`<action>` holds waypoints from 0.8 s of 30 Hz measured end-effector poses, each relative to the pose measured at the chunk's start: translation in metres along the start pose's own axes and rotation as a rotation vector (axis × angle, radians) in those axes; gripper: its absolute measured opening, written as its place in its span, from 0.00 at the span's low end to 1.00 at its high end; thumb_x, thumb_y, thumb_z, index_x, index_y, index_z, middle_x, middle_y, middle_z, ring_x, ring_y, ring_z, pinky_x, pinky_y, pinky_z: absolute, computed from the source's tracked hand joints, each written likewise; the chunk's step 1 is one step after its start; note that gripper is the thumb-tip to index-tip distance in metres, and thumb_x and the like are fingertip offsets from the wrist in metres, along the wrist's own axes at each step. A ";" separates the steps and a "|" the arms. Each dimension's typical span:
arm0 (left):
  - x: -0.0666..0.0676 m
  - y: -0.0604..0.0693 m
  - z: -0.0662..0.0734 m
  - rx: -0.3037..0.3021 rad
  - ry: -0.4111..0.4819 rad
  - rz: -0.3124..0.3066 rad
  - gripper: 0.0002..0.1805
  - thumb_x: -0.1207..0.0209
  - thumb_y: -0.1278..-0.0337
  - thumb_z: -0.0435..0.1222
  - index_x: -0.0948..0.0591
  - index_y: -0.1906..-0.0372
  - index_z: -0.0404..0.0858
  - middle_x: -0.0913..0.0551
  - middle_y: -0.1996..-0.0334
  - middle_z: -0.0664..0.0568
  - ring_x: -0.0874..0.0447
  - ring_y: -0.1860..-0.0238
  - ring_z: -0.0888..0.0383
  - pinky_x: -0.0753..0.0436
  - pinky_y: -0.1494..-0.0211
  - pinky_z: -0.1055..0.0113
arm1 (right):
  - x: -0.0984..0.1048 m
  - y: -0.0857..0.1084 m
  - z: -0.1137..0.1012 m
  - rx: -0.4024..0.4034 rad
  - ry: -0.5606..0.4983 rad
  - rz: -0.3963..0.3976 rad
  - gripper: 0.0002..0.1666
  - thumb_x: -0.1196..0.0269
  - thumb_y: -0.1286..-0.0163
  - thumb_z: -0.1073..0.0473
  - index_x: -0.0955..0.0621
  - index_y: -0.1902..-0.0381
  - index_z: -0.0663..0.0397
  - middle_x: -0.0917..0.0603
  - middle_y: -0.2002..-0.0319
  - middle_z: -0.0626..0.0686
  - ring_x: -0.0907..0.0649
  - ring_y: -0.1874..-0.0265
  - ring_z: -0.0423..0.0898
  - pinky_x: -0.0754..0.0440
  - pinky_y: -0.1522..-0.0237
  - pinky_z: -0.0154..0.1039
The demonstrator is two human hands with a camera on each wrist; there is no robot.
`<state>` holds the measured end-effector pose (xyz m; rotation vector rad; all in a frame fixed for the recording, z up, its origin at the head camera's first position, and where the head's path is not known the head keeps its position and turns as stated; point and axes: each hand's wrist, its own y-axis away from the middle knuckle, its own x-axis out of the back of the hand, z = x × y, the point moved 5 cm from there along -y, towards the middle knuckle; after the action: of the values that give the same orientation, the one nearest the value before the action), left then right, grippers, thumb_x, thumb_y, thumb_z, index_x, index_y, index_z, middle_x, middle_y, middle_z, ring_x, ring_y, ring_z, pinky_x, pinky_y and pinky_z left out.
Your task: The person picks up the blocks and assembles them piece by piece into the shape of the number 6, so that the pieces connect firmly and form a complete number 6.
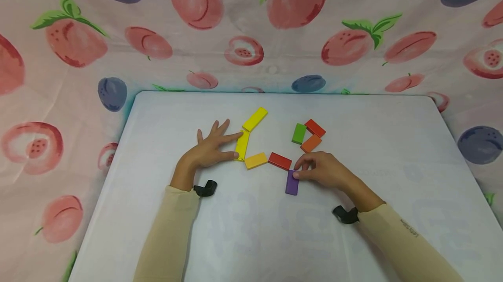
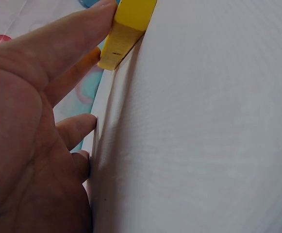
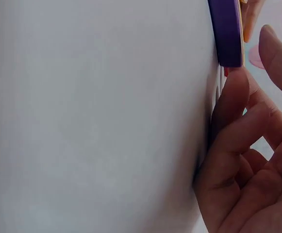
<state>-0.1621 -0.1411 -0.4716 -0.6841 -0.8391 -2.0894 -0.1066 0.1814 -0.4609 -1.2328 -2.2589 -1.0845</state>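
My left hand (image 1: 208, 149) has its fingers spread, and its thumb (image 2: 90, 29) and index finger touch the side of a yellow block (image 1: 242, 144). A second yellow block (image 1: 255, 119) joins it at the far end. An amber block (image 1: 256, 160) and a red block (image 1: 280, 161) continue the zigzag line. At its right end lies a purple block (image 1: 291, 184). My right hand (image 1: 324, 170) is beside the purple block, fingers bent, with a fingertip at the block's end. In the right wrist view, the right thumb (image 3: 276, 53) is raised apart from the purple block.
Right of the line, a green block (image 1: 299, 133), another red block (image 1: 315, 128) and an orange block (image 1: 311, 143) form a small open triangle. The white tabletop (image 1: 251, 234) ends at a fruit-patterned cloth (image 1: 243, 11). Black wrist devices (image 1: 346, 215) hang at both cuffs.
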 end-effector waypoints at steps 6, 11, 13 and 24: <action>0.000 0.000 -0.002 0.000 0.001 -0.001 0.36 0.38 0.36 0.57 0.33 0.24 0.63 0.62 0.15 0.55 0.79 0.16 0.47 0.83 0.27 0.30 | 0.004 0.000 0.004 -0.029 -0.076 0.002 0.16 0.29 0.34 0.44 0.13 0.55 0.44 0.17 0.68 0.49 0.17 0.71 0.47 0.24 0.64 0.41; -0.001 0.000 -0.003 0.001 0.006 -0.001 0.37 0.37 0.36 0.57 0.33 0.24 0.63 0.62 0.15 0.55 0.79 0.16 0.47 0.83 0.27 0.30 | 0.012 0.002 0.008 -0.067 -0.088 0.077 0.16 0.30 0.33 0.44 0.13 0.55 0.47 0.15 0.68 0.50 0.17 0.69 0.47 0.21 0.62 0.40; -0.001 -0.001 -0.003 0.002 0.004 -0.001 0.36 0.38 0.36 0.57 0.34 0.24 0.63 0.62 0.15 0.55 0.79 0.16 0.47 0.83 0.27 0.30 | 0.016 0.003 0.010 -0.085 -0.094 0.122 0.17 0.31 0.32 0.44 0.14 0.55 0.48 0.15 0.69 0.51 0.18 0.68 0.48 0.20 0.62 0.39; -0.002 -0.001 -0.004 0.004 -0.008 0.003 0.37 0.38 0.36 0.57 0.34 0.23 0.63 0.62 0.15 0.55 0.79 0.16 0.47 0.83 0.27 0.31 | 0.037 -0.003 0.026 -0.148 -0.205 0.267 0.21 0.33 0.30 0.42 0.18 0.50 0.50 0.17 0.65 0.56 0.17 0.68 0.51 0.20 0.64 0.37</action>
<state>-0.1625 -0.1427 -0.4760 -0.6911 -0.8457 -2.0832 -0.1285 0.2211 -0.4567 -1.7205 -2.1043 -1.0799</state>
